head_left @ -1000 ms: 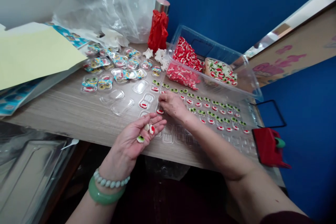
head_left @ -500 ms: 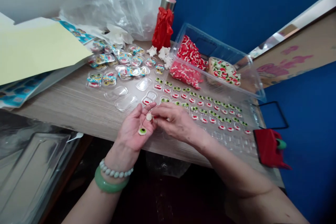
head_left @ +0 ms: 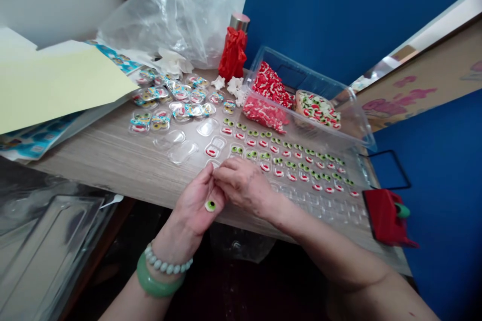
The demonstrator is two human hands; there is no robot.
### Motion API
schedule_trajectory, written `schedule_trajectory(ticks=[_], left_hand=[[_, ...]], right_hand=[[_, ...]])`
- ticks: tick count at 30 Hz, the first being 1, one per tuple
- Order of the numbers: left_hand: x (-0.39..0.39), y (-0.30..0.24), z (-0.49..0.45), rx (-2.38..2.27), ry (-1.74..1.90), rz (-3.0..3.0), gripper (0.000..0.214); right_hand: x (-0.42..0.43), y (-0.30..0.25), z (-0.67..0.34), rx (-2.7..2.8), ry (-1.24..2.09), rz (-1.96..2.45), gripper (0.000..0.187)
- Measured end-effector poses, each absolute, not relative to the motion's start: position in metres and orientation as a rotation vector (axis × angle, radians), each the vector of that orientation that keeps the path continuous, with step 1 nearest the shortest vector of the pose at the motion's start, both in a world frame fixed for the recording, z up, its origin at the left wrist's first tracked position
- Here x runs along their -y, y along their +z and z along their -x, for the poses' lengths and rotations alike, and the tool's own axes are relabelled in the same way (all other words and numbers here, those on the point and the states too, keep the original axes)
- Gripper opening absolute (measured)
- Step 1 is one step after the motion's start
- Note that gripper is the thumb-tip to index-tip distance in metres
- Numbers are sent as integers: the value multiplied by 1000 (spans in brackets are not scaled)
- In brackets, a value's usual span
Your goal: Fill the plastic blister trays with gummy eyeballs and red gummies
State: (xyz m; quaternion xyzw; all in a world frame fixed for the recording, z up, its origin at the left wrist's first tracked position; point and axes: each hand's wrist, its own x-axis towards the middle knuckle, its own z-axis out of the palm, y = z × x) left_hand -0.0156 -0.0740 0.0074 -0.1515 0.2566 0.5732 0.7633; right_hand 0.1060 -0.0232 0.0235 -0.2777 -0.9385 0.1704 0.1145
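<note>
Closest to me, a green bangle (head_left: 156,281) and a beaded bracelet (head_left: 168,264) circle my left wrist, and beyond them my left grip (head_left: 198,208) lies palm up, slack and loosely cupped around a green eyeball piece (head_left: 210,206). My right grip (head_left: 246,186) meets its fingers, narrow and bunched; its tips are partly hidden, so I can't tell whether they pinch anything. I judge the step in hand to be picking pieces out of my palm for the clear trays. Just past my fingers on the surface (head_left: 113,163), one tray has a red-and-white piece (head_left: 211,152) at its near end and no eyeballs at its far end, so the next move seems to call for a fine pinch and a careful drop into the right hollow. To the right, empty trays (head_left: 324,201) stand nearer me than the rows of eyeball pairs (head_left: 265,135) and red-and-white pieces. Farther off to the left sit labelled packs (head_left: 181,91), and behind the rows a clear bin (head_left: 356,133) holds a heap of red-and-white pieces (head_left: 269,84) beside a bowl of mixed ones. Beyond the packs, a red-wrapped bottle (head_left: 232,54) stands beside a big plastic bag (head_left: 188,15).
</note>
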Motion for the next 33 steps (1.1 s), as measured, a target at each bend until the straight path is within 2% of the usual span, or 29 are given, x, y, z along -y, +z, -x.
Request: schedule_trajectory(ticks=[3, 5, 10, 20, 25, 28, 33], left_hand=[[76, 6, 22, -561, 1264, 286, 35], [77, 5, 28, -585, 1256, 263, 35], [73, 2, 44, -654, 1280, 296, 36], [66, 2, 50, -633, 1292, 307, 37], [67, 0, 49, -603, 1291, 305, 39], [67, 1, 49, -581, 1308, 324, 41], [66, 5, 45, -526, 1326, 370, 36]], right_hand=[[-2, 19, -99, 2530, 918, 973, 18], [-26, 15, -93, 2406, 964, 1192, 16], [-72, 8, -75, 2598, 643, 1469, 19], [-66, -14, -69, 2804, 201, 1415, 30], [-70, -19, -79, 2741, 258, 1306, 26], [-54, -3, -84, 2631, 342, 1178, 28], [13, 43, -88, 2765, 680, 598, 20]])
